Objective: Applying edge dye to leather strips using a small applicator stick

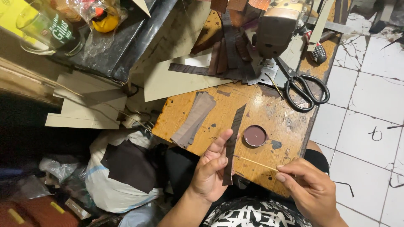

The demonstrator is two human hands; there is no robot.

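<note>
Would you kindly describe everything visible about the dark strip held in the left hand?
The dark strip is long, narrow and flat, dark brown, seemingly leather or similar sheet. It stands roughly upright, leaning slightly, over the worn wooden table. The left hand pinches its lower half between thumb and fingers. The thin stick held by the right hand reaches its edge.

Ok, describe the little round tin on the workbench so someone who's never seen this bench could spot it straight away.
Start at the scuffed orange wooden workbench and look toward its near edge, just beyond the left hand holding a dark strip. The round tin sits there, below the black scissors. It is the only circular thing among flat strips, with brownish-purple contents.
</note>
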